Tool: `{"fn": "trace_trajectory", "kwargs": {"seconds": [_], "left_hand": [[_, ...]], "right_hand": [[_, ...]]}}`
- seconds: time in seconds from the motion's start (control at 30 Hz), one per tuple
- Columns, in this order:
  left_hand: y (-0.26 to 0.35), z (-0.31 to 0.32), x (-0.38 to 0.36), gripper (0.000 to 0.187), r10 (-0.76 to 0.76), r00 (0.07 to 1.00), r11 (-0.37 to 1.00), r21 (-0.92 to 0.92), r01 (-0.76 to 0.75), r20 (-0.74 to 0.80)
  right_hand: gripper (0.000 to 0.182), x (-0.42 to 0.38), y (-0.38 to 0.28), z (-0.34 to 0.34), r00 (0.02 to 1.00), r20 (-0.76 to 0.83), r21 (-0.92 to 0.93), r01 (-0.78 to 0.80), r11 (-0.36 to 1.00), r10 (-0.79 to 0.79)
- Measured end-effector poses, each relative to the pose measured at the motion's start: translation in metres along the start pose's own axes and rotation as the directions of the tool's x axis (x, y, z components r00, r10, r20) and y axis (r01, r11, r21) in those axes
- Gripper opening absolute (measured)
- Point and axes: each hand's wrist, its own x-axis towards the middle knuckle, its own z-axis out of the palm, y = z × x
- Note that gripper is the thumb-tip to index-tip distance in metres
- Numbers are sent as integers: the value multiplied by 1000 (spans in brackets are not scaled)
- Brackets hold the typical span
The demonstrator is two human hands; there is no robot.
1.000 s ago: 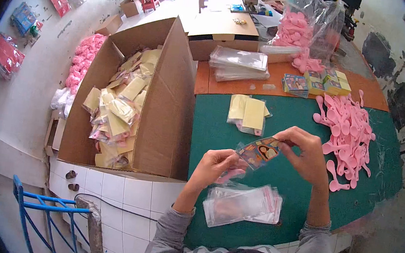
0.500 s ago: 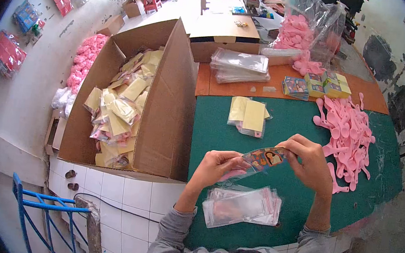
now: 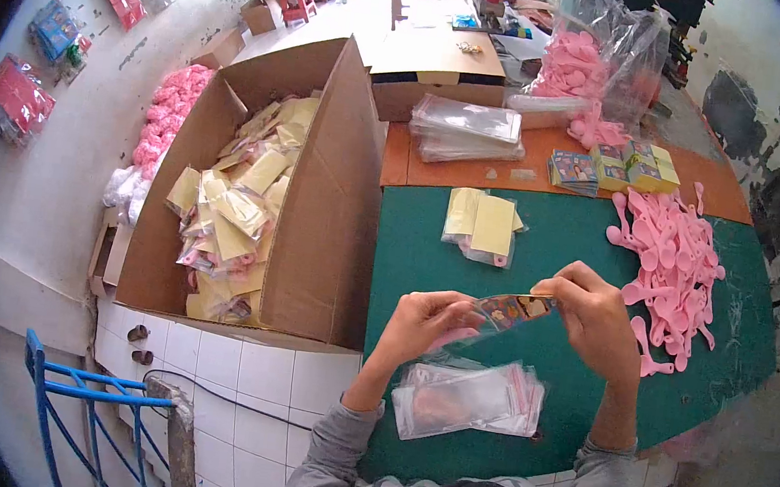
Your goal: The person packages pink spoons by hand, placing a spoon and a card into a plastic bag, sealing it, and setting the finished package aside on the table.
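Observation:
Above the green mat (image 3: 574,399), my left hand (image 3: 421,326) is closed around the lower end of a clear plastic bag, where a pink spoon (image 3: 458,335) shows under the fingers. My right hand (image 3: 591,319) pinches the far end of a colourful printed card (image 3: 510,309), which overlaps the bag between both hands. Below them lies a loose stack of clear plastic bags (image 3: 463,404). Beyond my hands are a few packed bags with cream card backs (image 3: 492,226). A heap of pink spoons (image 3: 675,262) spreads to the right of my right hand.
A large cardboard box (image 3: 325,207) of packed bags stands left of the mat. Behind the mat are stacked clear bags (image 3: 465,132), printed card stacks (image 3: 573,171) and a sack of pink pieces (image 3: 574,67). A blue metal frame (image 3: 99,393) stands lower left. A person sits far back.
The printed card has tilted flatter, its face turned more away from view. Both hands keep their grips and have barely moved; the whole view has shifted slightly.

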Motion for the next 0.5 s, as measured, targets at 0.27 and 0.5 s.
{"fn": "trace_trajectory", "kwargs": {"seconds": [0.27, 0.5], "left_hand": [[-7, 4, -1, 20, -12, 999, 999, -37, 13, 32], [6, 10, 1, 35, 90, 986, 985, 132, -109, 143]], "right_hand": [[18, -3, -8, 5, 999, 5, -26, 34, 999, -34], [16, -2, 13, 25, 921, 369, 46, 114, 992, -123]]}}
